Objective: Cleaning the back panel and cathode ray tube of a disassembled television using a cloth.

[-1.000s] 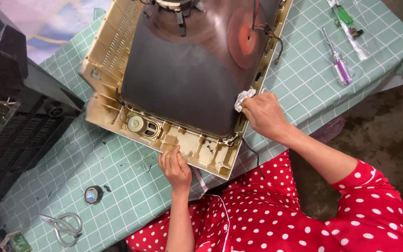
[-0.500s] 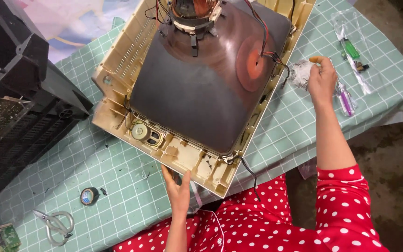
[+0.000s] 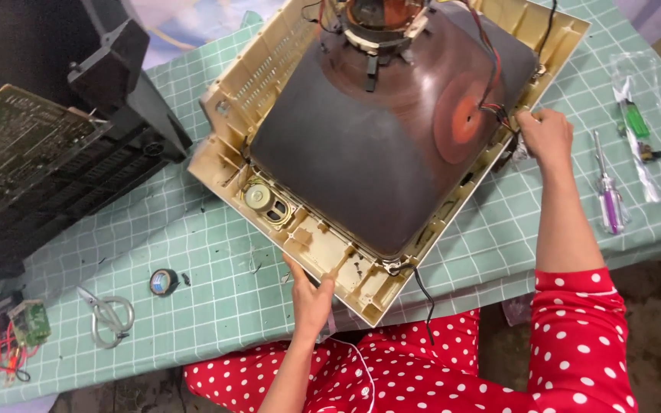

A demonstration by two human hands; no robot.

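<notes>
A beige television front frame (image 3: pixel 231 160) lies face down on the green checked table (image 3: pixel 193 252), holding a large dark picture tube (image 3: pixel 376 145) with a copper coil at its neck. My left hand (image 3: pixel 311 294) grips the frame's near edge beside a small round speaker (image 3: pixel 258 197). My right hand (image 3: pixel 546 136) is at the frame's right edge, closed on a small white cloth (image 3: pixel 519 149) pressed against the wiring there.
A black television back cover (image 3: pixel 116 76) and a green circuit board (image 3: pixel 17 145) lie at the left. Scissors (image 3: pixel 105 313), a roll of black tape (image 3: pixel 164 281) and a small wired board (image 3: pixel 28 323) sit near the front edge. Two screwdrivers (image 3: pixel 610 191) lie at the right.
My right hand carried the white cloth from the frame's near corner out to the right, then back to the frame's right edge. The view shifted, and my left hand stayed on the near edge.
</notes>
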